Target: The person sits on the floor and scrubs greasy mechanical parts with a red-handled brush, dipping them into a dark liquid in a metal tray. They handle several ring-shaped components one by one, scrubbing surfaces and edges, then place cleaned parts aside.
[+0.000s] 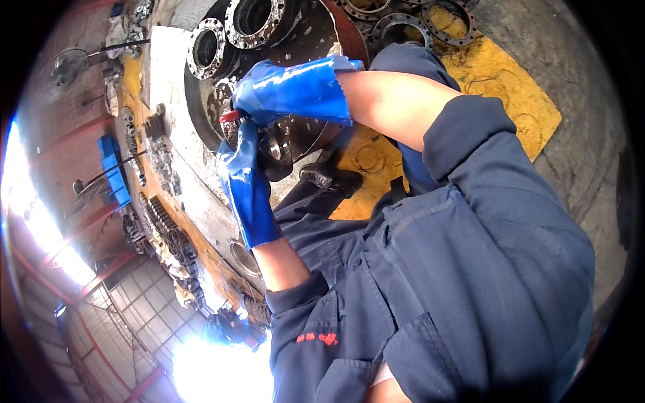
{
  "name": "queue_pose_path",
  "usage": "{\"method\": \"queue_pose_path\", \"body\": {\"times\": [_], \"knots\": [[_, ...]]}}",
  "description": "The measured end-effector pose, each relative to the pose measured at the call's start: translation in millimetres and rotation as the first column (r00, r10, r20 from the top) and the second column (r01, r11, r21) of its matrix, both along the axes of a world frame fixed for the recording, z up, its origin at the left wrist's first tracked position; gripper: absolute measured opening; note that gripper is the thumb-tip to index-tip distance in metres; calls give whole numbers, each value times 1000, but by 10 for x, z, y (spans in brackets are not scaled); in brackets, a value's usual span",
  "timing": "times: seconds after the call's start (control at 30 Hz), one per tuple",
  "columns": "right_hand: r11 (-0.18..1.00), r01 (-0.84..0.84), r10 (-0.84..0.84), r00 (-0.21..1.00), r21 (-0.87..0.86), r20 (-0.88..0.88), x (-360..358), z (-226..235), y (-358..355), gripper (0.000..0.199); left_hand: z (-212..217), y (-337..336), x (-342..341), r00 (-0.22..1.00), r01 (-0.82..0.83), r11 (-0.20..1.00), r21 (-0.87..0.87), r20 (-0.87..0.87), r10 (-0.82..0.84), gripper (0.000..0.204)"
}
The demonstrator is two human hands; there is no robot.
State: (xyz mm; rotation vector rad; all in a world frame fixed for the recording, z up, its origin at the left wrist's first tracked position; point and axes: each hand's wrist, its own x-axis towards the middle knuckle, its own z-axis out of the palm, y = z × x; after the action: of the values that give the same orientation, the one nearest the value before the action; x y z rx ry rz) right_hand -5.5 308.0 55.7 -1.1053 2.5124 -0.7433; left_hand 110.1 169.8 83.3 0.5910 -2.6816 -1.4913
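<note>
Two gloved hands meet over a dark round metal part (279, 144) at the edge of the bench (168, 74). The left hand (243, 176), in a blue glove, lies along the near side of the part with its fingers wrapped against it, so it seems to steady or hold it; how tight the grip is cannot be told. The right hand (285, 91), also in a blue glove, comes in from above and is closed around a small red-handled tool (230, 116), whose tip is hidden between the gloves and the part. What the tool does at the part cannot be seen.

Behind the hands stand two flanged rings (232, 33) with bolt holes, on a big dark disc (309, 40). More flat rings (410, 20) lie on the yellow floor patch (510, 94) beyond the person's knee. Along the far side of the bench sits a row of small gears and fittings (161, 221), and a blue box (113, 171) beyond them.

As to progress, the work on the part looks to be under way and not finished: both hands are on it and the tool is applied. Whether any fastener or piece has already come off or gone on cannot be told from this view. The rings behind show no sign of being handled now.
</note>
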Motion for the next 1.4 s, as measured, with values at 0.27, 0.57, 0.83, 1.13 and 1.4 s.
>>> {"method": "queue_pose_path", "body": {"times": [0.27, 0.57, 0.83, 1.13, 1.4], "knots": [[998, 24, -24, 1000, 53, -4, 14, 24, 52, 32, -25, 61, 13, 999, -39, 999, 16, 1, 39, 39], [1000, -4, 3, 995, -18, -101, 3, -94, -22, 29, 85, 120, 94, 994, -103, 991, 90, 56, 98, 43], [996, -6, 13, 997, 94, -78, -112, -110, -4, 36, 232, 268, -47, 974, -116, 992, -42, 192, 122, 47], [999, 11, -6, 995, 51, -95, -64, -55, 53, 40, -37, 66, -128, 985, -71, 989, -131, 147, 91, 39], [997, 29, -25, 998, 68, -49, -57, -49, -15, 36, 182, 178, -93, 980, -91, 973, -210, 152, 125, 41]]}}
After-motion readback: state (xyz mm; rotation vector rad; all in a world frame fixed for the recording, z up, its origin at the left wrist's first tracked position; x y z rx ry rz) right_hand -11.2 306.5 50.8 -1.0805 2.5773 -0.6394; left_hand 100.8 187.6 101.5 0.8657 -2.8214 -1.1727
